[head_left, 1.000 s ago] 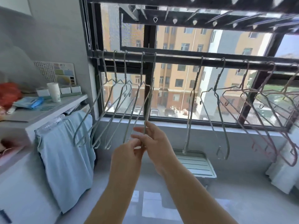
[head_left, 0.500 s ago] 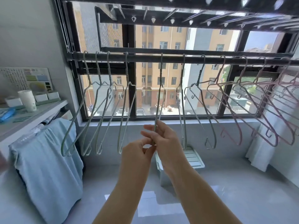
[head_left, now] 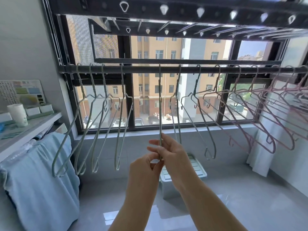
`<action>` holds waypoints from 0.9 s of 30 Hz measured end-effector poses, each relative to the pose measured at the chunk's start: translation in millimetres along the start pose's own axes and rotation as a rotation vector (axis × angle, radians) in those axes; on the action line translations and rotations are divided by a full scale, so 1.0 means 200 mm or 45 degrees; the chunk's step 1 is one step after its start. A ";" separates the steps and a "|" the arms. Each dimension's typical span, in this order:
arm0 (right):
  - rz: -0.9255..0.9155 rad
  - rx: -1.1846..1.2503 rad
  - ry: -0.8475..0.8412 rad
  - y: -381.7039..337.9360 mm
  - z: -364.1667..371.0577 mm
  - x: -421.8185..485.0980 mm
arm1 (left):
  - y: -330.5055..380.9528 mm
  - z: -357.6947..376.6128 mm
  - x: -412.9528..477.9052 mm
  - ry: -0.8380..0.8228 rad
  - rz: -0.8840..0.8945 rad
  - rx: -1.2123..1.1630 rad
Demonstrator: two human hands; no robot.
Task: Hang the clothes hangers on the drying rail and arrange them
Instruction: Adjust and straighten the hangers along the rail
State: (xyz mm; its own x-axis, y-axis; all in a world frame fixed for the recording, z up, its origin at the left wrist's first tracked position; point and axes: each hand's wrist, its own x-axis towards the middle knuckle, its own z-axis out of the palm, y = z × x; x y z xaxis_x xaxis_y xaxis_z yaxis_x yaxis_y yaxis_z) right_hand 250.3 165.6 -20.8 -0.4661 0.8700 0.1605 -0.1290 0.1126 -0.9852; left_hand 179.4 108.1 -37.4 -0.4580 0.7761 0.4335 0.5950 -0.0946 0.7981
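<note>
A second ago the held hanger (head_left: 160, 105) hung just beside the pale green group; now it hangs alone further along the drying rail (head_left: 143, 69), well apart from its neighbours on both sides, and the hands keep the same hold on it.

At 9 o'clock a blue cloth (head_left: 41, 172) drapes from the edge of the surface (head_left: 33, 129). Four pale green hangers (head_left: 104, 84) hang at 10 o'clock, their lower ends swung toward 7 o'clock. The held hanger is one, seen edge-on at the middle of the rail: its long axis is upright, hook at 12 o'clock over the rail, lower end at 6 o'clock. The left hand (head_left: 146, 165) pinches that lower end between thumb and forefinger; the right hand (head_left: 171, 155) grips the wire just above it, fingers partly curled. Two grey-green hangers (head_left: 196, 80) follow at 1 o'clock, tilted toward 5 o'clock. Pink hangers (head_left: 238, 75) crowd the rail at 3 o'clock, at least four, the rest too blurred to count
</note>
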 end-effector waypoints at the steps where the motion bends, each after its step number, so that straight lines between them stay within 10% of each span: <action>1: 0.001 -0.008 -0.001 0.00 0.00 0.00 | 0.00 0.00 0.00 -0.002 0.004 0.000; 9: -0.085 -0.256 0.045 0.01 0.00 -0.08 | 0.01 -0.19 -0.02 -0.064 -0.017 0.090; 16: -0.575 -0.840 0.106 0.09 0.17 -0.19 | -0.04 -0.39 0.04 0.465 0.047 0.178; 27: -0.015 -0.318 -0.193 0.00 0.38 0.12 | -0.24 -0.27 0.04 0.292 -0.152 0.141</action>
State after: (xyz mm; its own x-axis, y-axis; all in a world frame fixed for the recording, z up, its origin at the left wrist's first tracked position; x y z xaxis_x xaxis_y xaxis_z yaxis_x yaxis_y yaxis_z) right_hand 171.6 150.4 -11.3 -0.5939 0.7884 0.1604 0.0758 0.2534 -0.9644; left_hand 110.8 84.3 -50.4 -0.6594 0.6150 0.4325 0.5904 0.0675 0.8043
